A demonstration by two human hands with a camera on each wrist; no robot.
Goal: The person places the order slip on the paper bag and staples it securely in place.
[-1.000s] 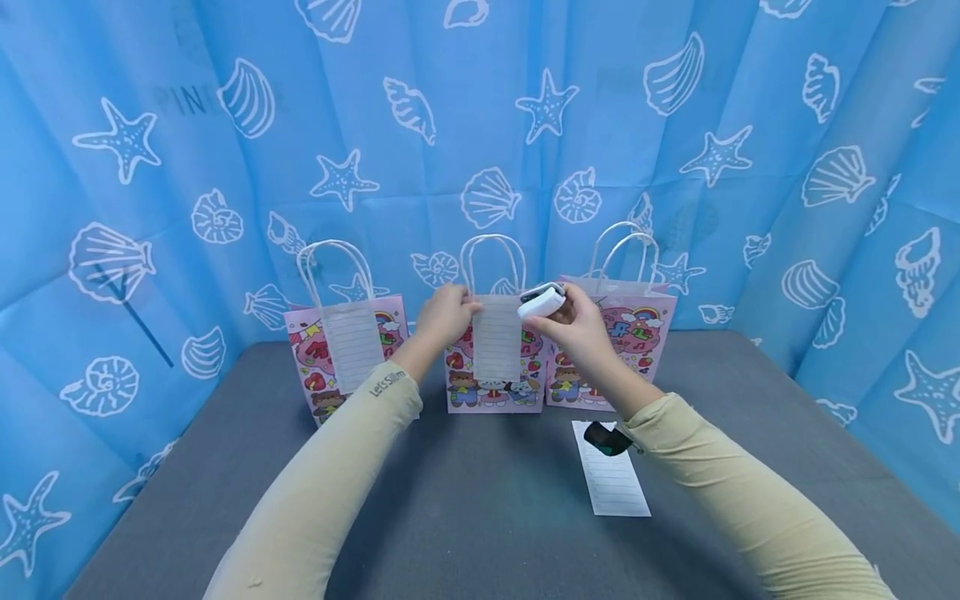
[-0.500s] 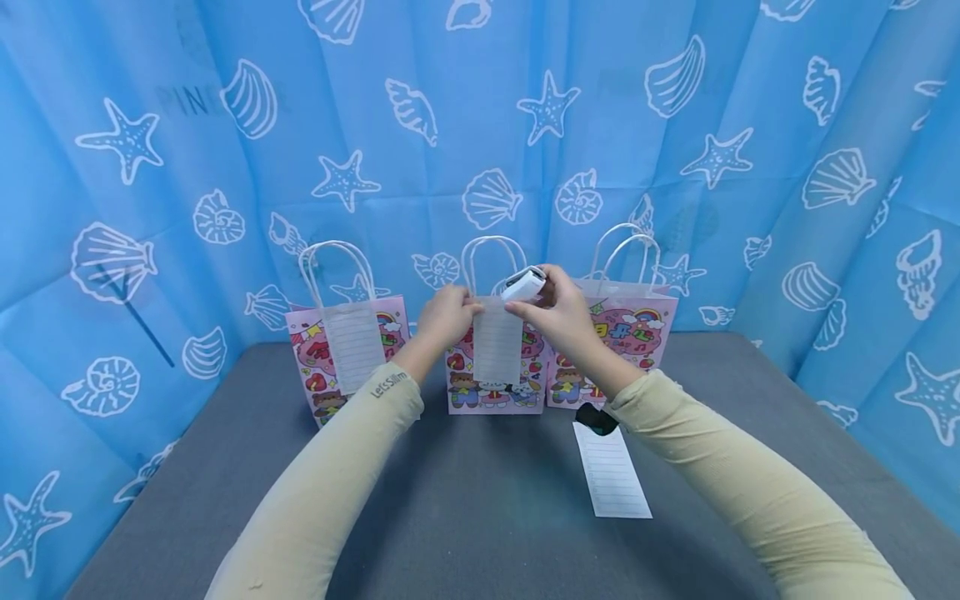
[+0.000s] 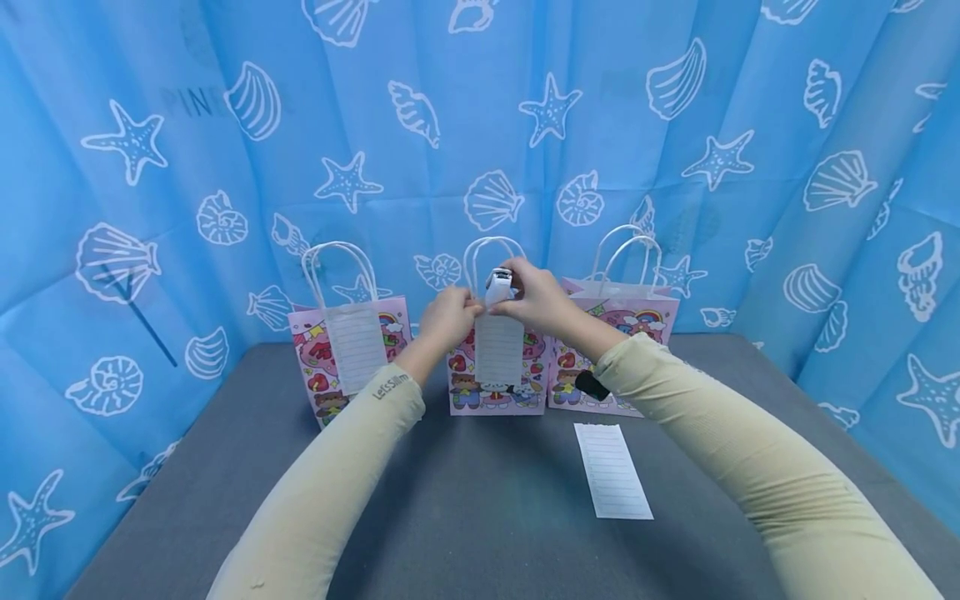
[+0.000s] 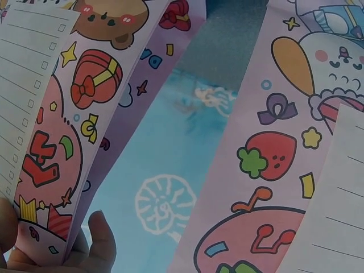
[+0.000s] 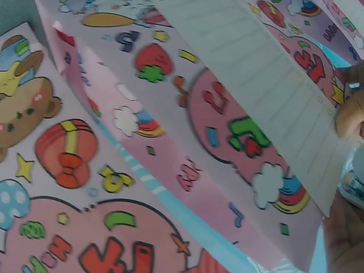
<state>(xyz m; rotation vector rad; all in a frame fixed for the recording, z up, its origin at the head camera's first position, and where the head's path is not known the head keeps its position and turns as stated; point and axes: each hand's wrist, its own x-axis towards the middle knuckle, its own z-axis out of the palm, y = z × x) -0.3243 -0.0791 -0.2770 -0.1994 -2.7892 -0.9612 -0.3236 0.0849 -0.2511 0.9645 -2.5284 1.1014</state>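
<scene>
At the top edge of the middle pink cartoon gift bag (image 3: pixel 466 393), my left hand (image 3: pixel 448 318) pinches a lined paper slip (image 3: pixel 498 352) against the bag front. In the left wrist view, part of this hand (image 4: pixel 96 253) shows at the bag's rim with the thumb over the slip (image 4: pixel 31 85). My right hand (image 3: pixel 542 297) holds a small white stapler (image 3: pixel 498 288) right at the slip's top edge, close to the left fingertips. Seen from the right wrist, the slip (image 5: pixel 267 85) lies along the bag front; the stapler's mouth is hidden by the fingers.
On the left stands a matching bag (image 3: pixel 311 354) with a lined slip (image 3: pixel 355 346) on its front. A third bag (image 3: pixel 645 325) stands to the right. Another slip (image 3: pixel 613 472) lies on the grey table (image 3: pixel 480 517). A blue shell-print curtain (image 3: pixel 465 108) hangs behind.
My right hand has moved left with the stapler, from beside the middle bag to the top edge of its slip. The left hand keeps its hold there.
</scene>
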